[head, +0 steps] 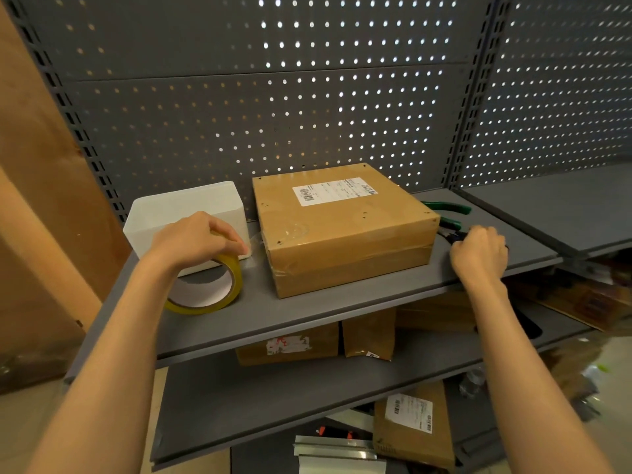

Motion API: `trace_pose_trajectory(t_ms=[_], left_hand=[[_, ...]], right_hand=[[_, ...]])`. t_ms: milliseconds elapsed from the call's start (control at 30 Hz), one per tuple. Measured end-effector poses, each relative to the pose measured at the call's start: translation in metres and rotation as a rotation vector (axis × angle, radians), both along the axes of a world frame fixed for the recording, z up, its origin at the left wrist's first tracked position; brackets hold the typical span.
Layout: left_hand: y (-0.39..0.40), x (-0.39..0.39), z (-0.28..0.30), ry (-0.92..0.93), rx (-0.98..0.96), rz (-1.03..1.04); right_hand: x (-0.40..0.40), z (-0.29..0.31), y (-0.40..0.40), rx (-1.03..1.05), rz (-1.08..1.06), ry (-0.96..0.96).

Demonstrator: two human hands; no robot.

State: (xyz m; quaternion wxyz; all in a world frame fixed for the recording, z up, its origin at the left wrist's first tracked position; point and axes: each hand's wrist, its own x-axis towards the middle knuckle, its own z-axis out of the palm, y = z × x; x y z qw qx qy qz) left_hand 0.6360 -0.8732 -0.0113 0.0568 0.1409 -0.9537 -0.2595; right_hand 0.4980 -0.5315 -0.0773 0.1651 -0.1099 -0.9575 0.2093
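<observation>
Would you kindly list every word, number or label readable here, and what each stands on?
White shipping label on the square brown cardboard box: barcodes and print, too small to read.
Torn white label on the brown box beneath the shelf: red marks, illegible.
White barcode label on the lowest brown parcel: blurred.
Yellow tape roll: no print visible.

On the shelf the carton sits in the middle, with the pegboard behind it. The bin stands to its left, and the tape roll stands on edge before the bin. The pliers lie to the carton's right. Parcels lie on the lower shelf.
</observation>
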Motion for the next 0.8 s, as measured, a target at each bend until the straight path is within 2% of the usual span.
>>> trace_pose_trajectory(t_ms=[433,800], left_hand=[[0.0,0.001,0.0,0.003,0.033,0.02],[0.0,0.0,0.001,-0.008,0.03,0.014]], right_hand=[[-0.015,0.003,0.0,0.025,-0.057,-0.186],[-0.011,0.006,0.001,0.058,-0.056,-0.169]])
